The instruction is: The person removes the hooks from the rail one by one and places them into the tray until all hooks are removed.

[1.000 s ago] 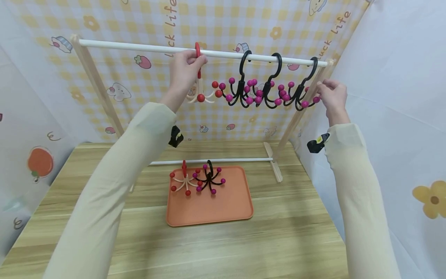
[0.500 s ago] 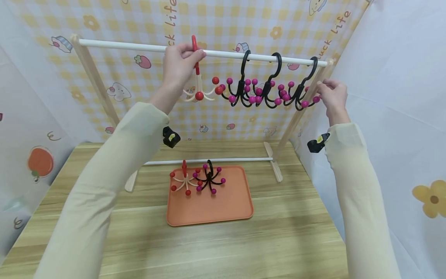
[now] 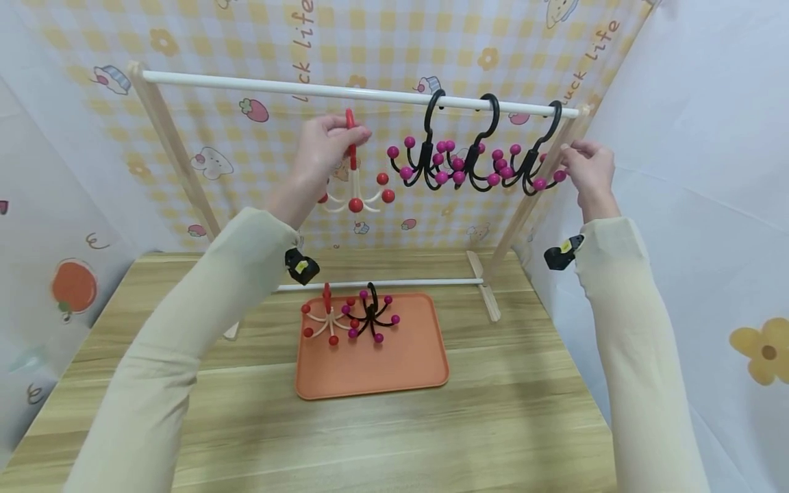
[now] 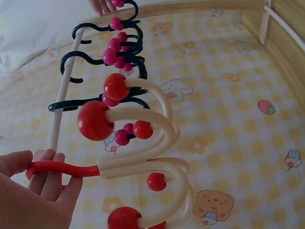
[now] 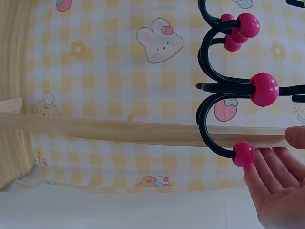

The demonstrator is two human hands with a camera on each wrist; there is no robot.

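Note:
My left hand [image 3: 323,154] pinches the red hook [image 3: 351,140] of a cream hanger with red balls; its tip is just below the white rail [image 3: 246,83] in the head view. In the left wrist view the fingers hold that red hook [image 4: 71,168], and the cream arms [image 4: 143,164] spread to the right. My right hand [image 3: 590,171] holds the rack's right wooden post [image 3: 524,209], thumb on one side and fingers on the other, beside a magenta ball [image 5: 244,154]. Three black hangers [image 3: 471,161] with magenta balls hang on the rail's right part.
An orange tray [image 3: 382,363] on the wooden table [image 3: 493,424] holds a cream hanger [image 3: 331,320] with red balls and a black hanger [image 3: 372,315] with magenta balls. Behind it runs the lower white bar [image 3: 425,282]. The left post [image 3: 175,147] stands beyond my left sleeve.
My left hand lifted the red-hooked hanger off the rail, then lowered it to below the rail. My right hand has stayed at the post.

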